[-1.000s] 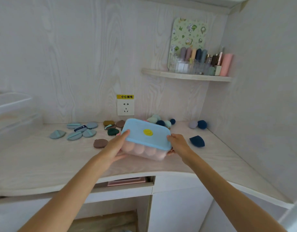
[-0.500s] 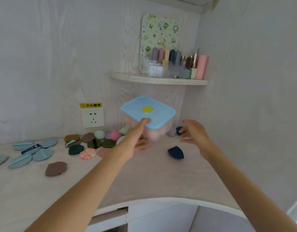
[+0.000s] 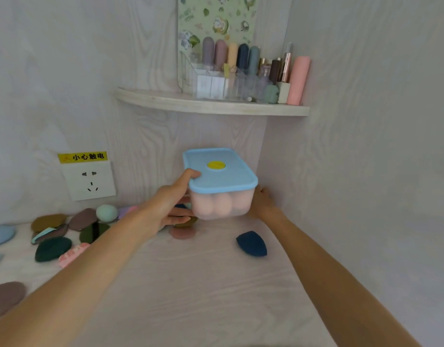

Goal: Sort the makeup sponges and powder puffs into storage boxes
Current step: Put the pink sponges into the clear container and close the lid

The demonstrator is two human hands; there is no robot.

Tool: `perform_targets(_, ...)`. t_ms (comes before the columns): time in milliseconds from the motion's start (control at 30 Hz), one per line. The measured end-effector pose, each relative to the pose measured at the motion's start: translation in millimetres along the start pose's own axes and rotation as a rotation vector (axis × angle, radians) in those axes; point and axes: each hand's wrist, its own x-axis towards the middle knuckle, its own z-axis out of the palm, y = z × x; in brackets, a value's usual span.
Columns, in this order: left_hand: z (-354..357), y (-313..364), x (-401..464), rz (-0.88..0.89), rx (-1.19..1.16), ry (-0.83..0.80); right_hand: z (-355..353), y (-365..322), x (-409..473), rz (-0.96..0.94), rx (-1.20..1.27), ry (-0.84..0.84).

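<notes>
Held up in the corner, clear of the tabletop [image 3: 190,284]: a translucent storage box [image 3: 222,204] with a pale blue lid [image 3: 219,171] and a round yellow disc [image 3: 216,165] at the lid's middle. Pink egg-shaped makeup sponges [image 3: 214,204] visible through the near wall, packed side by side.

Left hand [image 3: 172,204] clamped on the box's left end — thumb hooked over the lid's edge, fingers curled beneath the base. Right hand [image 3: 262,202] against the box's right end, mostly hidden behind it; fingers pressed to the wall of the box, but cannot tell how far curled.

Below and just right of the box, alone on the tabletop: a dark navy teardrop sponge [image 3: 252,244]. Under the left hand, a dusty pink puff [image 3: 182,232] and an olive puff [image 3: 188,222], partly covered. Farther left, a loose cluster near the wall — mint egg sponge [image 3: 106,212], brown puff [image 3: 49,221], mauve puff [image 3: 83,219], dark green puff [image 3: 53,249], pink-and-white patterned puff [image 3: 71,254], light blue puff [image 3: 1,234] at the frame edge, and a mauve-brown puff [image 3: 5,298] lower down.

On the back wall, a white socket [image 3: 89,181] with a yellow warning label [image 3: 82,157] above. Higher up, a curved corner shelf [image 3: 210,106] carrying a clear organiser [image 3: 215,83] of pastel tubes, and a pink cylinder [image 3: 298,80] at its right end.
</notes>
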Motion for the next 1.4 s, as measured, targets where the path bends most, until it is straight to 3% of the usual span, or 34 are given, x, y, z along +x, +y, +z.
perform_targets(233, 18, 1, 5, -0.022, -0.041, -0.062, 3, 17, -27, -0.088, 0.182, 0.040)
perform_targets(500, 73, -4, 36, -0.031, -0.027, 0.030, -2, 49, -74, 0.036, 0.248, -0.143)
perform_targets(933, 117, -41, 78, 0.016, 0.305, 0.142, -10, 52, -69, -0.075, 0.164, -0.258)
perform_targets(1400, 93, -19, 43, -0.050, 0.156, -0.043, -29, 58, -86, -0.095, 0.418, -0.160)
